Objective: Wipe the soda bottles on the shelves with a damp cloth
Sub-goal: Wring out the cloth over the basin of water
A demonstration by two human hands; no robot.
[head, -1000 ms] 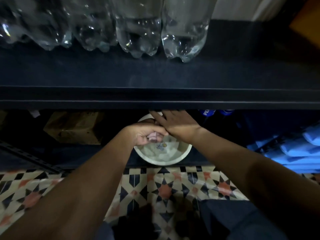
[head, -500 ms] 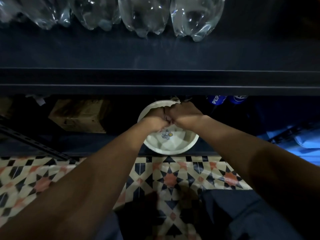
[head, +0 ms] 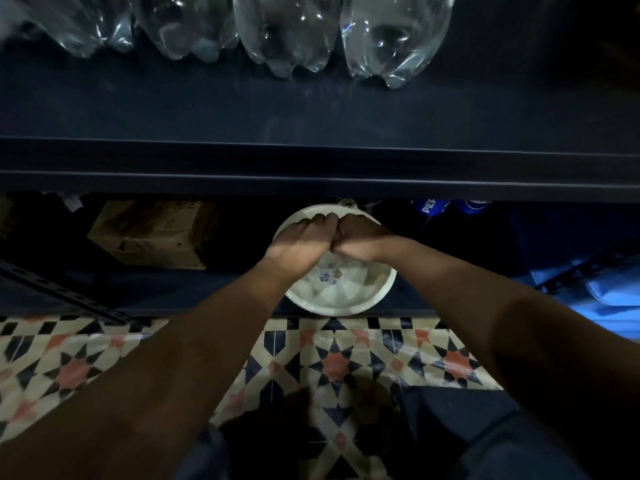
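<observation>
Several clear plastic soda bottles (head: 287, 36) stand in a row on the upper dark shelf (head: 311, 161), only their bases in view. Below that shelf a white bowl (head: 346, 306) with water sits on the low shelf. My left hand (head: 301, 240) and my right hand (head: 360, 240) are curled into fists, knuckles pressed together, right over the bowl. They squeeze the cloth between them, and it is almost wholly hidden inside the fists. Blue Pepsi bottle labels (head: 429, 206) peek out behind the bowl on the right.
A cardboard box (head: 152, 233) lies on the low shelf left of the bowl. Blue plastic-wrapped packs (head: 606, 292) fill the right side. A perforated metal bar (head: 52, 292) slants at the lower left. Patterned floor tiles (head: 332, 365) run in front of the shelf.
My right hand, laid flat over the left a second ago, has curled into a fist against it. Both fists now press together over the bowl. The view has tilted down slightly.
</observation>
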